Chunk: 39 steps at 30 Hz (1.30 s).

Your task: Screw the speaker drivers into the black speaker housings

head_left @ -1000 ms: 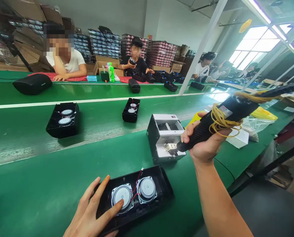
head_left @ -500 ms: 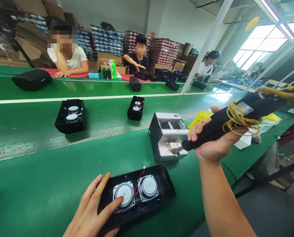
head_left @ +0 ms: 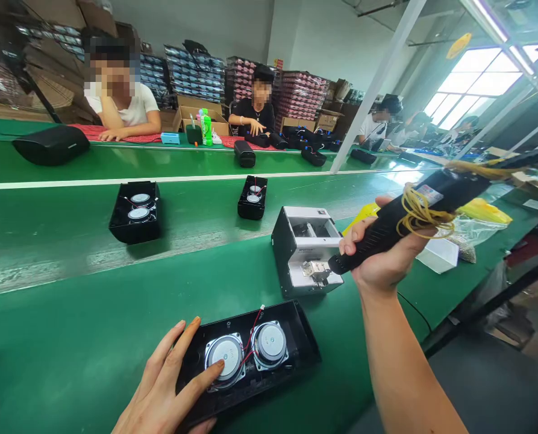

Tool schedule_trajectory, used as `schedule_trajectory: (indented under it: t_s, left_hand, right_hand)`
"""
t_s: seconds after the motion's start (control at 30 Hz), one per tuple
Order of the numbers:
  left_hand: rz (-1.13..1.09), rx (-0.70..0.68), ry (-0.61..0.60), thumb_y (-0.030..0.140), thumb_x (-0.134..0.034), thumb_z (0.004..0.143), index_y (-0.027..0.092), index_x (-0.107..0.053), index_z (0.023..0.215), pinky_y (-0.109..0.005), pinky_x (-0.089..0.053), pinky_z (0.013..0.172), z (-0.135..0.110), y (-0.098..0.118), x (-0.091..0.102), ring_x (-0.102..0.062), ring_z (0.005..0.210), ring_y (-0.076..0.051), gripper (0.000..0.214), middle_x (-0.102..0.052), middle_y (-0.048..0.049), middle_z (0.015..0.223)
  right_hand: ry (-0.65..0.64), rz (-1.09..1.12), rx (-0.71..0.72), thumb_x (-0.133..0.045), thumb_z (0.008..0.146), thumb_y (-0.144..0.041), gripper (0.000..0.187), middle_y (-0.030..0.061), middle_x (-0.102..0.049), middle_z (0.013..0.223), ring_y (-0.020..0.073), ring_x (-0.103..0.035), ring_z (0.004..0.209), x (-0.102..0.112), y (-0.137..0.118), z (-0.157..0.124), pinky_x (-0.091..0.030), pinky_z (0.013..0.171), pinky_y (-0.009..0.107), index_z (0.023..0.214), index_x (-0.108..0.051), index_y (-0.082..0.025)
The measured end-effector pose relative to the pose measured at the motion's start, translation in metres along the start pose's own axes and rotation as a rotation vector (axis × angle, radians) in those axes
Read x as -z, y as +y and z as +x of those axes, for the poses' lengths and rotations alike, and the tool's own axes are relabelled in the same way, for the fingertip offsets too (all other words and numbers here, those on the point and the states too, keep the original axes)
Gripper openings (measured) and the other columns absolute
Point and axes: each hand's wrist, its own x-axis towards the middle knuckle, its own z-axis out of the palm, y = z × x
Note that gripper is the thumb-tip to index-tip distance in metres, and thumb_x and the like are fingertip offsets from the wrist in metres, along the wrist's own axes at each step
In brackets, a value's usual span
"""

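Observation:
On the near bench lies a black speaker housing (head_left: pixel 291 355), its open side up, with two round speaker drivers and thin red wires inside. My left hand (head_left: pixel 164 374) grips its left end, fingers over the far edge and one fingertip on the left speaker driver (head_left: pixel 232 361). A black electric screwdriver (head_left: pixel 381 226), wound with yellow bands, is held in my right hand (head_left: pixel 386 265), fingers closed round it. Its nose points down-left at the metal front of a screw feeder (head_left: pixel 305 247); whether the bit touches is too small to tell.
Two more open housings, a left one (head_left: pixel 135 214) and a right one (head_left: pixel 253 198), sit on the green conveyor belt (head_left: pixel 196 211). Behind the right arm stand a white box (head_left: pixel 438 256) and plastic bags. Co-workers sit across the line, near a closed black speaker (head_left: pixel 52 144).
My right hand and the screwdriver have shifted slightly left, staying by the screw feeder. The housings on the belt have moved a little to the right. My left hand stays on the near housing.

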Motion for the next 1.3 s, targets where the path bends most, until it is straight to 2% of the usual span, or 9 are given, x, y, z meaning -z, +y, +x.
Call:
schedule_trajectory:
  t_s: [0.2,0.3,0.53,0.67,0.8,0.9,1.03,1.17,1.3]
  left_hand:
    - [0.012,0.011,-0.012,0.016,-0.061,0.095,0.035,-0.067,0.137,-0.060,-0.062,0.108,0.001,0.000,0.001,-0.036,0.160,-0.043,0.046,-0.023,-0.0065,0.180]
    - [0.015,0.007,-0.015,0.017,-0.062,0.096,0.036,-0.065,0.138,-0.059,-0.062,0.107,0.001,0.001,0.002,-0.035,0.161,-0.043,0.046,-0.023,-0.0071,0.180]
    - [0.015,0.026,-0.018,0.018,-0.062,0.096,0.038,-0.062,0.143,-0.067,-0.059,0.107,0.000,0.002,0.007,-0.029,0.162,-0.046,0.052,-0.017,-0.0088,0.182]
    - [0.012,0.018,-0.017,0.016,-0.060,0.096,0.036,-0.058,0.149,-0.063,-0.060,0.108,-0.002,0.000,0.009,-0.034,0.161,-0.044,0.056,-0.018,-0.0108,0.181]
    - [-0.027,-0.013,0.010,0.015,-0.060,0.096,0.032,-0.060,0.147,-0.054,-0.064,0.105,-0.002,0.002,0.011,-0.038,0.160,-0.040,0.054,-0.015,-0.0113,0.182]
    - [-0.083,0.066,-0.009,0.011,-0.060,0.096,0.031,-0.062,0.144,-0.056,-0.060,0.112,-0.002,0.009,0.014,-0.034,0.162,-0.040,0.052,-0.013,-0.0089,0.183]
    - [-0.146,0.112,-0.074,0.011,-0.062,0.097,0.030,-0.060,0.146,-0.061,-0.054,0.118,-0.003,0.018,0.019,-0.025,0.165,-0.040,0.053,-0.006,-0.0089,0.183]
    - [-0.173,0.167,-0.113,0.012,-0.064,0.098,0.035,-0.055,0.153,-0.066,-0.049,0.121,-0.004,0.022,0.021,-0.018,0.167,-0.039,0.060,0.002,-0.0067,0.183]
    - [-0.182,0.174,-0.117,0.014,-0.066,0.097,0.037,-0.053,0.155,-0.067,-0.045,0.124,-0.002,0.022,0.022,-0.021,0.167,-0.039,0.063,0.000,-0.0068,0.183]
  right_hand:
    - [0.020,-0.019,-0.018,-0.049,0.095,-0.094,0.075,-0.0046,-0.050,0.062,0.0143,-0.043,0.040,-0.001,0.003,-0.001,-0.038,0.037,0.022,0.107,-0.062,-0.021]
    - [0.007,-0.008,-0.027,-0.049,0.096,-0.094,0.074,-0.0050,-0.050,0.062,0.0147,-0.043,0.040,-0.001,0.001,-0.003,-0.038,0.038,0.022,0.110,-0.060,-0.022]
    - [-0.040,0.028,-0.001,-0.056,0.094,-0.094,0.077,-0.0048,-0.051,0.061,0.0145,-0.042,0.038,0.002,-0.004,-0.010,-0.039,0.036,0.023,0.115,-0.065,-0.020]
    - [-0.089,0.008,0.004,-0.054,0.094,-0.095,0.079,-0.0039,-0.052,0.061,0.0142,-0.041,0.037,0.006,-0.010,-0.016,-0.039,0.034,0.023,0.120,-0.069,-0.021]
    - [-0.171,0.068,-0.011,-0.051,0.098,-0.092,0.073,-0.0049,-0.053,0.061,0.0144,-0.040,0.035,0.001,-0.027,-0.018,-0.040,0.033,0.024,0.130,-0.071,-0.029]
    - [-0.209,0.153,-0.028,-0.058,0.098,-0.087,0.069,-0.0056,-0.052,0.060,0.0142,-0.039,0.036,-0.020,-0.048,-0.021,-0.040,0.032,0.024,0.133,-0.073,-0.029]
    - [-0.298,0.301,-0.139,-0.063,0.101,-0.078,0.057,-0.0048,-0.055,0.063,0.0146,-0.043,0.039,-0.071,-0.068,-0.036,-0.044,0.034,0.026,0.130,-0.074,-0.030]
    - [-0.338,0.436,-0.287,-0.059,0.100,-0.084,0.063,-0.0051,-0.058,0.064,0.0162,-0.045,0.039,-0.122,-0.066,-0.068,-0.043,0.032,0.025,0.130,-0.069,-0.029]
    - [-0.392,0.506,-0.384,-0.060,0.097,-0.089,0.072,-0.0048,-0.058,0.066,0.0151,-0.046,0.039,-0.148,-0.051,-0.098,-0.041,0.035,0.024,0.129,-0.065,-0.025]
